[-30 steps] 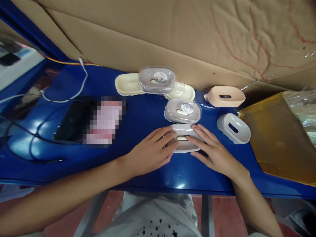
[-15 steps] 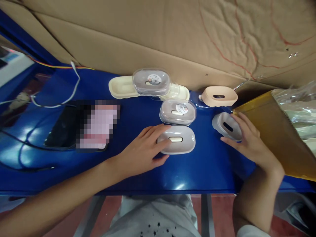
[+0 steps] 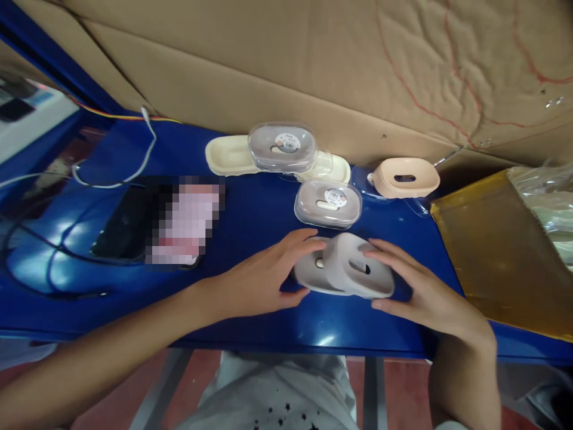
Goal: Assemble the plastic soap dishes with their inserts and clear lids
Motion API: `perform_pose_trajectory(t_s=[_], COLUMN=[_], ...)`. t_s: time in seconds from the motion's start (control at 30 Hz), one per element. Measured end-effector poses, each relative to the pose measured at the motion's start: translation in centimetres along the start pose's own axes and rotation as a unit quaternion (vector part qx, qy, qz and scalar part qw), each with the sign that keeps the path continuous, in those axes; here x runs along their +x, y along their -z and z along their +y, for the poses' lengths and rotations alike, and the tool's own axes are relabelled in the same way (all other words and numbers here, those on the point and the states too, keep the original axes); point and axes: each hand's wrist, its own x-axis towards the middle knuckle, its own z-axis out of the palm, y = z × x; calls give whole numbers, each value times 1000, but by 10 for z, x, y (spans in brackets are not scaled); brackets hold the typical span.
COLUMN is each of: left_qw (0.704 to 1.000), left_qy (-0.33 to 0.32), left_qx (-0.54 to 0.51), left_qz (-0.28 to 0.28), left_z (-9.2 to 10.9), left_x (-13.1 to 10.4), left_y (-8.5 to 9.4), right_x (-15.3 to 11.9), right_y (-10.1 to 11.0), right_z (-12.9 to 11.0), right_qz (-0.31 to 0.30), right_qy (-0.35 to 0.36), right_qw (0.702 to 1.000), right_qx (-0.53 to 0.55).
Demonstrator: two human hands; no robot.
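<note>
A grey oval dish (image 3: 308, 276) with a pale insert in its slot lies on the blue table. My left hand (image 3: 277, 272) curls around the dish's left end, fingers at the far edge and thumb near the close edge. Tilted over its right part is a second grey oval piece (image 3: 342, 263) with a dark slot, soap-box-like in shape. My right hand (image 3: 407, 286) grips that piece at its right end, between fingers and thumb. Just behind stands a grey oval box in a clear cover with a round label (image 3: 327, 204).
Another labelled grey box (image 3: 282, 146) rests across cream oval trays (image 3: 228, 156) at the back. A peach slotted piece (image 3: 406, 178) sits beside a clear cover (image 3: 364, 182). At right is a carton (image 3: 496, 251) with plastic-wrapped goods; phones (image 3: 119, 227) and cables lie left.
My right hand has brought the slotted grey piece leftward from near the carton, over the grey dish. My left hand stays at the dish, its fingers slightly shifted. The view has turned slightly.
</note>
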Motion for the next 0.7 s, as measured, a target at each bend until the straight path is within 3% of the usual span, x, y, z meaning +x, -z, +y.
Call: perform_pose_trajectory(t_s=[0.2,0.33,0.47,0.7], left_qw=[1000,999,989,981], left_qy=[-9,-24,-75,-106], left_qx=[-14,43,124,165], left_qz=[7,-1,4,-1], left_z=[-2,-3,-8,-11], left_x=[0,2,3,3], left_y=[-1,1,5,14], right_x=[21,27,29,29], right_y=[-28,-40,-46,-50], right_z=[-18,-18,-18,-26], right_qz=[41,48,77,72], right_qy=[81,116,127,136], right_qw=[994,987,982,975], right_qx=[-66,-103,-116,-159])
